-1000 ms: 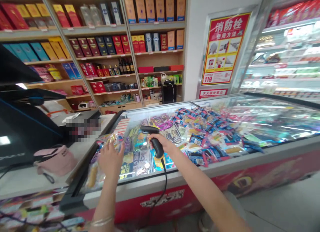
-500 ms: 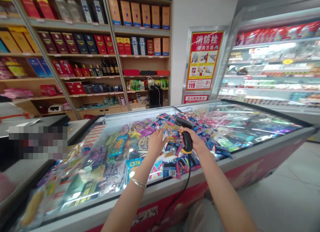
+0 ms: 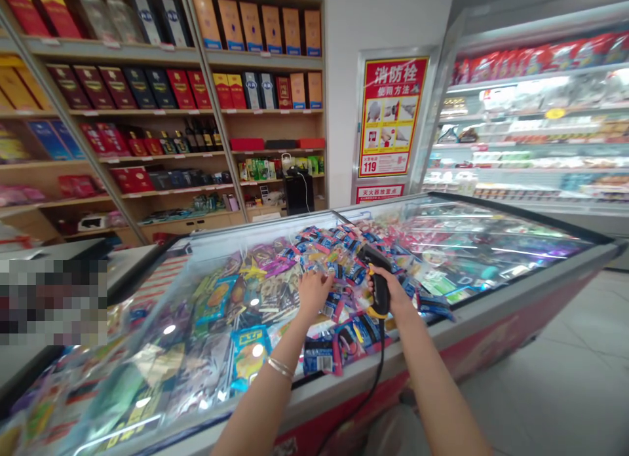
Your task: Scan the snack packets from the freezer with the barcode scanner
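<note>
My right hand (image 3: 393,292) is closed round the handle of a black barcode scanner (image 3: 376,272) with a yellow band, its head pointing left over a heap of snack packets (image 3: 339,259) piled on the glass lid of a chest freezer (image 3: 491,312). The scanner's black cable (image 3: 376,377) hangs down over the freezer's front. My left hand (image 3: 314,291) rests on the packets just left of the scanner, fingers curled onto one small packet; a bracelet sits on that wrist.
Wooden shelves (image 3: 147,115) of boxed bottles fill the back wall. A red fire-hydrant poster (image 3: 390,118) hangs beside an open chiller (image 3: 531,115) at right. A counter (image 3: 59,292) lies at left. Grey floor (image 3: 565,377) lies right of the freezer.
The view swung right along the freezer. Both hands moved from the left end of the lid to the pile of small packets, the scanner still in my right hand.
</note>
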`<state>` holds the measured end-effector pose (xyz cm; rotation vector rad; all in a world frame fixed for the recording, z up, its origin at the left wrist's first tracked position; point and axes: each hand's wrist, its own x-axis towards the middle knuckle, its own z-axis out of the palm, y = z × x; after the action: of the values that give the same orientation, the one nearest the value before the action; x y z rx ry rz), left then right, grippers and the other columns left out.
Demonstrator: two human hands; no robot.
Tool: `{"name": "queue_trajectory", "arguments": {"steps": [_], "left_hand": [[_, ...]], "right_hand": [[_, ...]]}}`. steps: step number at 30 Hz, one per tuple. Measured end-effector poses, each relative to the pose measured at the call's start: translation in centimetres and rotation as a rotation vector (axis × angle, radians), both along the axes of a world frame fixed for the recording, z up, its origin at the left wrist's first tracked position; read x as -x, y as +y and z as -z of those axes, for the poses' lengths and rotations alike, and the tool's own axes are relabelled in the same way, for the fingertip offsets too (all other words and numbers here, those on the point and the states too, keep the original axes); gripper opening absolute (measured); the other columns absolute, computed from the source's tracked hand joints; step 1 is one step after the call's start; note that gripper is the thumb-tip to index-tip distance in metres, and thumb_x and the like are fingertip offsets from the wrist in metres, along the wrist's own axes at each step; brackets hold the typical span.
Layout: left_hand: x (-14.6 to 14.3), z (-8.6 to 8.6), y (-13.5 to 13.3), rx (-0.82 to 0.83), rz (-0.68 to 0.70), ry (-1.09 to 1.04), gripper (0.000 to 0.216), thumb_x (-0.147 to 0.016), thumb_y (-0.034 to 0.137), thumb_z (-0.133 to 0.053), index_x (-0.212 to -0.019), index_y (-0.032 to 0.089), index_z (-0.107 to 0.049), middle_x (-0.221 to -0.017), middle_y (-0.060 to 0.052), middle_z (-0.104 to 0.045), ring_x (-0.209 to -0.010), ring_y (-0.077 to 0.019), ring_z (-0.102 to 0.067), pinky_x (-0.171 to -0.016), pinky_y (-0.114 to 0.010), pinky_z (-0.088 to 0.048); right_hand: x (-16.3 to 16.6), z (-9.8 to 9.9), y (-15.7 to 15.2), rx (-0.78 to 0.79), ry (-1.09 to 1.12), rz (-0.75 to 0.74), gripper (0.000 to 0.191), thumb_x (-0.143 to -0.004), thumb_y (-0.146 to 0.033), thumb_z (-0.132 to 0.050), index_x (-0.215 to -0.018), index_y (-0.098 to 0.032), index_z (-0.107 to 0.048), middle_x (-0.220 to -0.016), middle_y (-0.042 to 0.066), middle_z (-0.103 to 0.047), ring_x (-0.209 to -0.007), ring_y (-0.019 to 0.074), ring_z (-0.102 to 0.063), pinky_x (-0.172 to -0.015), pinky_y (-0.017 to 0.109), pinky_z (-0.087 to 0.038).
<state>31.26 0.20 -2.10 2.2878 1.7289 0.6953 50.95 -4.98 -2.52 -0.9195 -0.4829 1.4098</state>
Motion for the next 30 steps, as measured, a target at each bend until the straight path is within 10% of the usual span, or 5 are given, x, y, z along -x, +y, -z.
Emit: {"name": "queue_trajectory", "arguments": {"steps": [14,21,30], "left_hand": [[4.4,-3.0,1.6,0.038,0.15,-0.762,0.014,-0.085,0.029,-0.043,-0.082,0.019,-0.053,-0.08,-0.002,-0.063,-0.07,-0.014,-0.061,-0.062,-0.026,-0.05],[11.0,-4.1,0.8,-0.293,-0.037,-0.412,0.014,-0.089,0.025,-0.036,-0.088,0.02,-0.049,-0.07,-0.003,-0.062,-0.065,-0.0178,-0.062,-0.061,-0.025,-0.041],[10.8,-1.6,0.3,-0.274,-0.089,-0.341,0.01,-0.091,0.023,-0.036,-0.088,0.021,-0.045,-0.076,-0.005,-0.067,-0.07,-0.0192,-0.065,-0.06,-0.024,-0.039]], "right_hand": [[3.0,-3.6,-1.0,0.0,-0.241,0.002,0.011,-0.072,-0.021,-0.067,-0.068,-0.014,-0.059,-0.053,0.001,-0.059,-0.039,0.0082,-0.051,-0.036,0.017,-0.044],[8.4,-4.4,-0.2,-0.18,-0.322,-0.059,0.016,-0.063,-0.024,-0.072,-0.07,-0.014,-0.061,-0.05,0.0,-0.058,-0.039,0.0095,-0.051,-0.038,0.019,-0.044],[12.1,-3.5,-0.1,-0.179,-0.68,-0.1,0.01,-0.064,-0.022,-0.072,-0.06,-0.017,-0.064,-0.046,-0.001,-0.06,-0.037,0.0105,-0.051,-0.038,0.02,-0.039]]}}
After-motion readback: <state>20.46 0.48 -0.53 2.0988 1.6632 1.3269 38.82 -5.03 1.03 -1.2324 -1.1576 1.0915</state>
